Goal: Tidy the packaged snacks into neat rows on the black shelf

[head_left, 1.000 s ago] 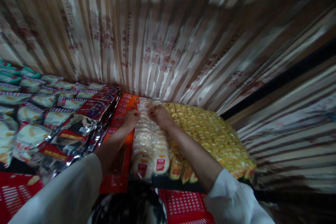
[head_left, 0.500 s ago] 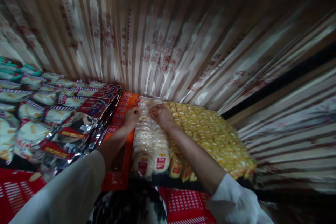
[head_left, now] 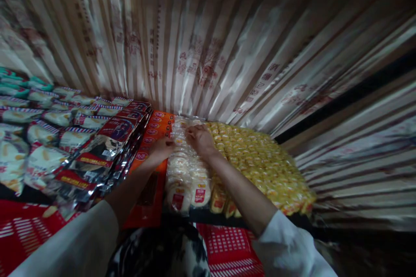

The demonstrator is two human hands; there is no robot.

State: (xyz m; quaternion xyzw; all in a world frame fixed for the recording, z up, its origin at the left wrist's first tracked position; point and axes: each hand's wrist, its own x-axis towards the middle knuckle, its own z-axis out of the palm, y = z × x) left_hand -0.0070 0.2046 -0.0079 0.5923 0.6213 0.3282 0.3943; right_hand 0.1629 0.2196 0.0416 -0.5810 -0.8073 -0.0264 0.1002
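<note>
Two rows of round white wrapped crackers (head_left: 178,172) lie on the display in clear packets with red labels. My left hand (head_left: 162,149) is beside the left row, over the edge of an orange packet, its fingers curled in; whatever they hold is hidden. At the far end of the right row, my right hand (head_left: 200,139) rests on the clear packets with bent fingers closed on a packet. The fingertips are blurred. Many small yellow wrapped snacks (head_left: 256,156) fill the area right of my right forearm.
Orange packets (head_left: 147,199) and a stack of dark red snack bags (head_left: 112,138) lie to the left. White snack bags (head_left: 45,160) spread farther left. Red baskets (head_left: 227,246) sit below the shelf's front. A pleated printed curtain (head_left: 195,60) hangs behind.
My left hand has drawn slightly back toward me, away from the far end of the left row. My right hand stays near the far end of the right row.
</note>
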